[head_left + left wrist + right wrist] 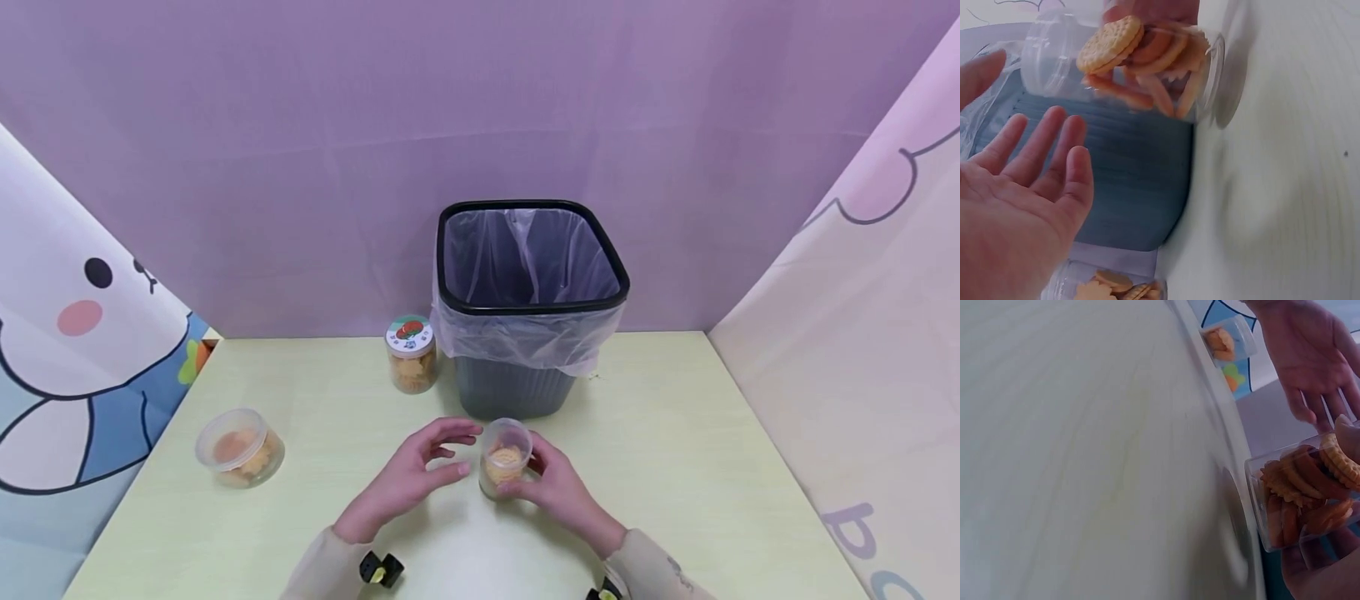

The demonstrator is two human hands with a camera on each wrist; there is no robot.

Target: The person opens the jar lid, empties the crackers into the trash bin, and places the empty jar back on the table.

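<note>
A clear jar of round, crimped biscuits (501, 479) stands upright at the table's middle, its base right at the tabletop. My right hand (558, 492) grips it from the right, thumb in front and fingers behind. No coloured lid shows on this jar. Just left of it, my left hand (412, 473) is held with fingers spread and apart from the jar. In the left wrist view, the palm of that left hand (1022, 206) faces up, with nothing in it. Through the jar wall (1257, 506), several stacked biscuits show in the right wrist view.
Directly behind the jar stands a grey bin (517, 387) with a black rim and a clear liner. Left of the bin is a biscuit jar with a printed lid (410, 333). A wider clear tub of biscuits (258, 462) sits at the table's left. Purple cloth (322, 208) hangs behind.
</note>
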